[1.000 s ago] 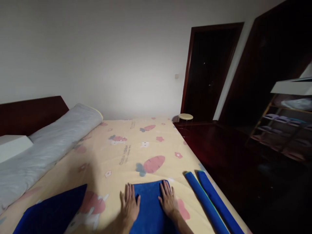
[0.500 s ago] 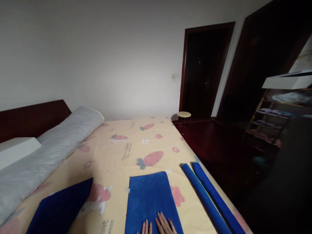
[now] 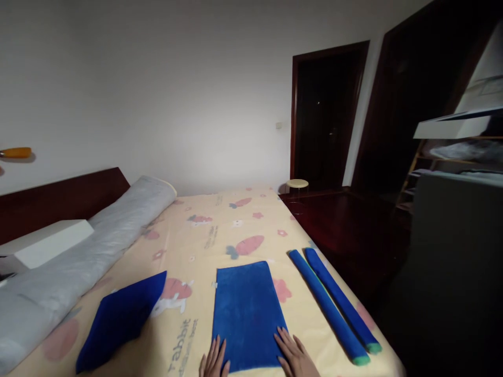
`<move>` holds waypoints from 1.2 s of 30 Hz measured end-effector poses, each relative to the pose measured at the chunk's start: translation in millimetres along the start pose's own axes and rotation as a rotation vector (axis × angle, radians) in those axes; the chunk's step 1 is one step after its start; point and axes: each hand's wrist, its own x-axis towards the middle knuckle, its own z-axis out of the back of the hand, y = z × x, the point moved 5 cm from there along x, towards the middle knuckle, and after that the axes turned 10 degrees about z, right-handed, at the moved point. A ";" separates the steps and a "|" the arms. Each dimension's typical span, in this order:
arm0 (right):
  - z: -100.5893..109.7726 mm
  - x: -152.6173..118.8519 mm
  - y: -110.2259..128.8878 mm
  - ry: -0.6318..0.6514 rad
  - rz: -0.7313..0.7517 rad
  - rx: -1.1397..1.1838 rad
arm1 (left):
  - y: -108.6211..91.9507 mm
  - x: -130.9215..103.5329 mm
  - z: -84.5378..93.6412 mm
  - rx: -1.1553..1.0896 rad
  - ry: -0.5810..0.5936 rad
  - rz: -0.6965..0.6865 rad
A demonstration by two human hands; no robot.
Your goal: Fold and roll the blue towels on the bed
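A blue cloth [image 3: 248, 309], folded into a flat rectangle with a small white tag on its left side, lies on the patterned bedsheet [image 3: 212, 246]. My left hand [image 3: 214, 361] rests at the cloth's near left corner, fingers stretched out. On the near right edge lies my right hand [image 3: 294, 353], flat with its fingers spread. To the left sits another blue cloth [image 3: 121, 319], loosely folded. Two rolled blue cloths, a left roll [image 3: 328, 303] and a right roll [image 3: 341, 298], lie side by side on the right.
A grey rolled quilt [image 3: 106, 241] and a white box [image 3: 55, 241] lie by the dark headboard [image 3: 66, 193]. Past the bed's right edge are a round stool [image 3: 297, 184], a dark cabinet [image 3: 456, 262] and a shelf rack [image 3: 416, 167]. A dark door [image 3: 330, 115] stands behind.
My hands have moved apart, from the middle of the folded cloth to its near corners. The view has shifted, so the cloth's near edge and the rolls' near ends now show.
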 end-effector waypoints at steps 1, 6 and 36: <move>2.4 -2.4 0.7 0.022 -0.036 0.038 | 6.9 1.1 4.3 -0.045 0.019 -0.022; 17.0 -12.5 4.7 0.048 -0.136 0.131 | 25.6 8.9 30.4 -0.296 0.079 -0.162; 36.5 5.1 -28.2 -0.251 -0.404 0.467 | 33.2 31.9 72.0 -0.445 0.361 0.176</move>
